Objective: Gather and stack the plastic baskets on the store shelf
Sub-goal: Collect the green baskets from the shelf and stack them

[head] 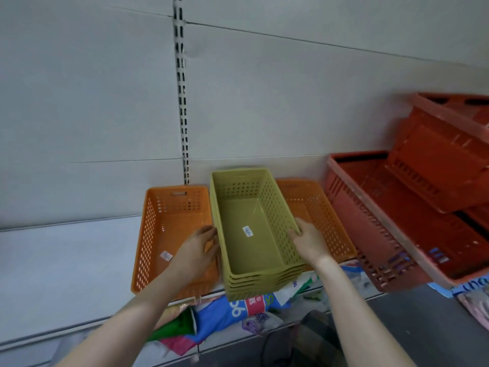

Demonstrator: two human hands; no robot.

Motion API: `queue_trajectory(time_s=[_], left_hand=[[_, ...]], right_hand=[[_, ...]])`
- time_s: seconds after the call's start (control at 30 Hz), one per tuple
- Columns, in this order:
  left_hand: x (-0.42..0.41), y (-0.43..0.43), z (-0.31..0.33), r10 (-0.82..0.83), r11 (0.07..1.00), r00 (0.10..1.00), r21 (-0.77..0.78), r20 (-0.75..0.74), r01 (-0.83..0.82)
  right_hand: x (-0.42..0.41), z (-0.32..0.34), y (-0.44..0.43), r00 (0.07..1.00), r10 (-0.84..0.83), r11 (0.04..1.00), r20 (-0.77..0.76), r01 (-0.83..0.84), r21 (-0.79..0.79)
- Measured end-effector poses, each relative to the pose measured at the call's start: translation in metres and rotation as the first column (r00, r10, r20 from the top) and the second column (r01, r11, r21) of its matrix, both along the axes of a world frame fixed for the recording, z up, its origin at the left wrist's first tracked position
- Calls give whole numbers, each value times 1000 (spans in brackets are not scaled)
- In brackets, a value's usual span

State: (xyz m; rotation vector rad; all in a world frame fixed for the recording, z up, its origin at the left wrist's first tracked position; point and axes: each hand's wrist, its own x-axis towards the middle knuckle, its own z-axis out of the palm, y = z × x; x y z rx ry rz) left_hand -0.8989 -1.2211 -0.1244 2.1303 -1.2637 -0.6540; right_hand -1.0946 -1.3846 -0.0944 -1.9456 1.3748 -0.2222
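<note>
A nested stack of olive-green perforated baskets (pixel 254 229) sits upright on the white shelf (pixel 53 263); an orange basket (pixel 164 234) flanks its left; another orange basket (pixel 317 210) its right.

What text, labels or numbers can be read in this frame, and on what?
White sticker inside the green baskets: too small to read.
Sticker in the left orange basket: blurred.
Print on the bags below the shelf: distorted, unreadable.
</note>
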Motion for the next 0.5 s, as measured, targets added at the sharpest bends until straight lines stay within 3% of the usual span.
queue_trajectory(time_s=[0.13, 0.3, 0.5], left_hand=[[-1, 8, -4, -54, 998, 995, 13, 88, 53], [8, 10, -15, -59, 998, 992, -17, 113, 61], [26, 22, -26, -4, 1000, 972, 17, 236, 0]], right_hand=[[13, -6, -3, 998, -19, 995, 56, 24, -96], [30, -3, -6, 997, 39, 969, -72, -56, -242], [36, -7, -13, 973, 38, 965, -227, -94, -244]])
